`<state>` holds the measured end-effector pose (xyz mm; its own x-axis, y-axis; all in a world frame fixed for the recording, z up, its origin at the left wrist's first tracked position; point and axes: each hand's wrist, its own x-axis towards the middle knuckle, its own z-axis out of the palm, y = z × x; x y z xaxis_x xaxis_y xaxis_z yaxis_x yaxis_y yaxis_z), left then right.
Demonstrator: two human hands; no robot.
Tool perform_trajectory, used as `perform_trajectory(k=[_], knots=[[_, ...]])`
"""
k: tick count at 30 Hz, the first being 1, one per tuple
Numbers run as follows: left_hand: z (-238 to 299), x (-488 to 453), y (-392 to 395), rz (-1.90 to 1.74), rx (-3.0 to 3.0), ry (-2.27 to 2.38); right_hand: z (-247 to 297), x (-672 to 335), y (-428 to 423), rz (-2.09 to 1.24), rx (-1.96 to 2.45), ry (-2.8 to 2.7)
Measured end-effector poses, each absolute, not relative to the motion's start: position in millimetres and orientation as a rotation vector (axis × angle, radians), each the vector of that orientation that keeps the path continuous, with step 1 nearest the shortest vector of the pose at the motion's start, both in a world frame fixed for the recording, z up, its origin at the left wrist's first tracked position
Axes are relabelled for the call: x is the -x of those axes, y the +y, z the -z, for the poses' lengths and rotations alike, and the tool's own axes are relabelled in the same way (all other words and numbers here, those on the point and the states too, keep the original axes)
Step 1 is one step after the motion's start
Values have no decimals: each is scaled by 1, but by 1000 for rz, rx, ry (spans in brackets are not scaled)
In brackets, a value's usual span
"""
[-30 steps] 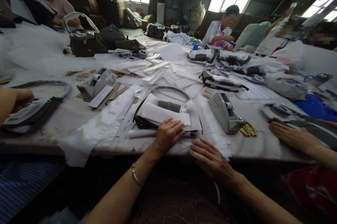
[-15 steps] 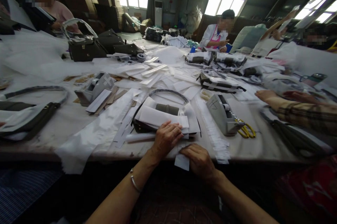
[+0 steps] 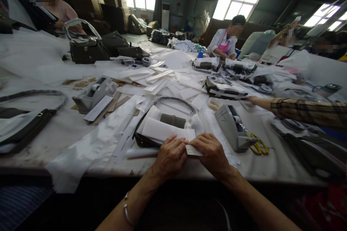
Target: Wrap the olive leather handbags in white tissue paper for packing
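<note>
A dark handbag (image 3: 148, 138) lies flat on the table (image 3: 67, 126) in front of me, wrapped in white paper (image 3: 162, 129), its curved handle (image 3: 173, 100) arching behind. My left hand (image 3: 170, 157) presses on the near edge of the paper with bent fingers. My right hand (image 3: 213, 153) sits beside it, fingers closed on a small white paper piece (image 3: 193, 150) laid against the bag's near edge. The two hands almost touch.
A grey tape dispenser (image 3: 231, 126) and yellow scissors (image 3: 257, 146) lie to the right, a second dispenser (image 3: 93, 93) to the left. A co-worker's plaid sleeve (image 3: 306, 111) reaches in from the right. Paper strips, wrapped bags and other workers fill the far table.
My right hand picked up a small white paper piece at the table edge and brought it up against the bag beside my left hand. The co-worker's arm reached further across.
</note>
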<state>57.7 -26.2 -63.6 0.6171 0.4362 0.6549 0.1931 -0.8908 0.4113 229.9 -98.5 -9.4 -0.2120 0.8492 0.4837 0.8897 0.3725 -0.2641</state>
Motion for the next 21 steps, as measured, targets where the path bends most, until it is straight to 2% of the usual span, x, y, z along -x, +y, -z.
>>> perform_trajectory(k=[7, 11, 21], knots=[[63, -79, -30, -1209, -2493, 886, 16, -249, -53, -352, 1787, -1961], [66, -84, -29, -1225, -2528, 967, 23, -255, -42, -428, 1809, -1803], [66, -71, -27, -1116, -2678, 608, 29, -259, -31, -577, 1946, -1698]])
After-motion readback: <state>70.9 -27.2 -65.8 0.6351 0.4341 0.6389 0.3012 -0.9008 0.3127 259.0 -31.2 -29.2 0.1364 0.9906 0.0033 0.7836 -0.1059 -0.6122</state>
